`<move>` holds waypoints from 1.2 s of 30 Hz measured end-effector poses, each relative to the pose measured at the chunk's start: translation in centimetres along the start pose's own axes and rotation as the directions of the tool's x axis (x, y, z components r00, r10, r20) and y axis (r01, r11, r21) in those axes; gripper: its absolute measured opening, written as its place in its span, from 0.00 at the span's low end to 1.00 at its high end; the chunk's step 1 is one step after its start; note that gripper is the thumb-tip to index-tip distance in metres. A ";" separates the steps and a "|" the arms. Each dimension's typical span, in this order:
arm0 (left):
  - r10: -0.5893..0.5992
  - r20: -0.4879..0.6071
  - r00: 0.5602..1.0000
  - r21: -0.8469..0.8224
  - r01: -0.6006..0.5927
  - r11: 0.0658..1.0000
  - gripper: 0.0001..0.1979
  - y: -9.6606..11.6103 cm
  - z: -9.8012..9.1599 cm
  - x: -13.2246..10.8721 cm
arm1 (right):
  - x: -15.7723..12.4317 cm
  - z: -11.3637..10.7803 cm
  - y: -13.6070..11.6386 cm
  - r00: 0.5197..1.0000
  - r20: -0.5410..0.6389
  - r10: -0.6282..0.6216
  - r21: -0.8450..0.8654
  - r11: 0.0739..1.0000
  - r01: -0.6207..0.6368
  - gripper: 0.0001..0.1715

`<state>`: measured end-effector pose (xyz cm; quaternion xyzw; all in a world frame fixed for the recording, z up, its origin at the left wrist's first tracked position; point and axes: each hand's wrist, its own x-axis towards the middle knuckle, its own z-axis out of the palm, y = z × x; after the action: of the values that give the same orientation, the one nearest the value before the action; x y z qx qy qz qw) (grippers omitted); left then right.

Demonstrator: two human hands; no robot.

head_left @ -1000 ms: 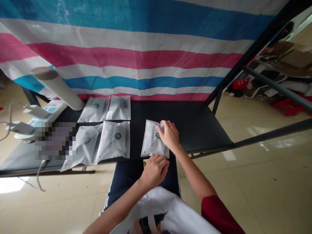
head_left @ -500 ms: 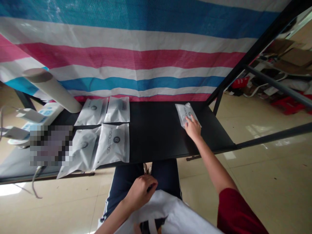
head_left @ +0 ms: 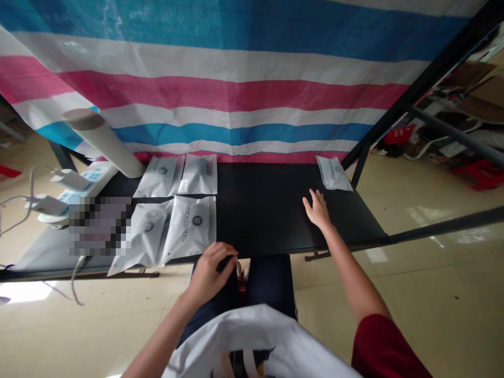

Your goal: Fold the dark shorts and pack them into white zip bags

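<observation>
My right hand [head_left: 318, 210] hovers at or just over the black tabletop [head_left: 263, 210], fingers apart and holding nothing. Just beyond its fingertips, a frosted plastic pouch [head_left: 334, 173] lies flat in the far right corner, apart from the hand. At the table's front edge my left hand [head_left: 214, 270] is loosely curled, thumb and fingers apart, with nothing visible in it. It is nearest to a printed pouch [head_left: 189, 228] on the left half. Beside that pouch lie a front-left pouch [head_left: 145, 231], a back-left pouch [head_left: 159, 177] and a back pouch with a small white label [head_left: 199, 174].
A pale bottle [head_left: 108, 144] leans in view behind a white power strip [head_left: 90, 184] with plugged chargers. A blurred-out device [head_left: 100, 226] has a cable. A white bag [head_left: 260, 320] is at my lap. Striped sheeting [head_left: 236, 94] and a black frame bar [head_left: 452, 223] bound the table.
The right-hand pouch has shifted to the far right corner, and my right hand has come off it. My left hand has risen from my lap towards the table edge. The view has shifted slightly.
</observation>
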<state>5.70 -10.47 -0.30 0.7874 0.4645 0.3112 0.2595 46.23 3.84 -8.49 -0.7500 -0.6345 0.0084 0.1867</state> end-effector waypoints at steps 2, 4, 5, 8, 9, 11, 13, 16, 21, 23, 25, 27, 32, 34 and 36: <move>-0.034 -0.159 0.987 0.109 0.052 0.993 0.09 -1.8 -3.1 1.9 | -2.1 0.5 -0.2 1.000 0.004 -0.004 0.009 1.000 0.004 0.36; -0.078 -0.299 0.951 0.223 0.149 0.963 0.12 -4.3 -5.5 3.6 | -3.6 0.6 -0.5 1.000 -0.005 0.005 0.029 1.000 -0.005 0.36; -0.104 -0.314 0.944 0.275 0.195 0.942 0.16 -5.7 -6.2 4.3 | -4.1 0.6 -0.7 1.000 -0.009 0.012 0.043 0.999 -0.011 0.36; -0.204 -0.245 0.948 0.342 0.281 0.897 0.24 -9.0 -6.0 5.8 | -5.1 0.3 -1.9 1.000 -0.012 0.018 0.087 0.996 -0.017 0.36; -0.207 -0.221 0.953 0.348 0.275 0.896 0.25 -9.6 -5.2 6.1 | -5.4 0.3 -2.5 1.000 -0.018 0.016 0.112 0.994 -0.014 0.36; -0.193 -0.209 0.959 0.346 0.257 0.902 0.25 -9.3 -3.1 6.2 | -5.8 0.2 -4.1 0.999 -0.046 0.011 0.199 0.980 -0.001 0.34; -0.167 -0.203 0.965 0.351 0.231 0.908 0.25 -7.4 -0.8 6.1 | -6.0 0.2 -6.2 0.997 -0.079 -0.006 0.336 0.941 0.032 0.31; -0.168 -0.154 0.974 0.399 0.217 0.891 0.26 -3.3 1.8 6.2 | -6.1 0.5 -10.2 0.999 -0.040 -0.028 0.554 0.831 0.045 0.26; -0.197 -0.183 0.963 0.460 0.261 0.848 0.24 -0.2 3.1 10.1 | -5.1 1.9 -16.4 0.962 0.256 -0.089 0.695 0.709 -0.119 0.22; -0.214 -0.136 0.967 0.456 0.253 0.853 0.22 -0.9 3.3 12.6 | -4.6 2.6 -17.8 0.960 0.263 -0.099 0.681 0.724 -0.112 0.17; -0.300 0.005 0.954 0.445 0.266 0.855 0.20 -2.0 3.6 14.7 | -4.1 3.2 -18.5 0.972 0.220 -0.083 0.686 0.722 -0.094 0.12; -0.368 0.141 0.919 0.424 0.280 0.861 0.17 -3.1 4.0 16.2 | -3.8 3.8 -18.8 0.981 0.188 -0.053 0.729 0.677 -0.103 0.09; -0.362 0.173 0.916 0.368 0.280 0.886 0.16 -4.7 4.4 17.0 | -3.0 4.6 -19.1 0.966 0.257 0.021 0.856 0.459 -0.237 0.12; -0.360 0.160 0.919 0.357 0.286 0.889 0.16 -4.9 4.4 17.1 | -3.0 4.5 -19.2 0.953 0.301 0.030 0.881 0.375 -0.290 0.11; -0.362 0.154 0.919 0.351 0.291 0.890 0.15 -5.1 4.3 17.4 | -3.8 4.2 -19.1 0.943 0.331 0.039 0.886 0.331 -0.325 0.11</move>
<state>12.45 6.74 -2.45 0.7582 0.6042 0.0958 0.2254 26.33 3.70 -7.67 -0.5690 -0.4455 0.4823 0.4952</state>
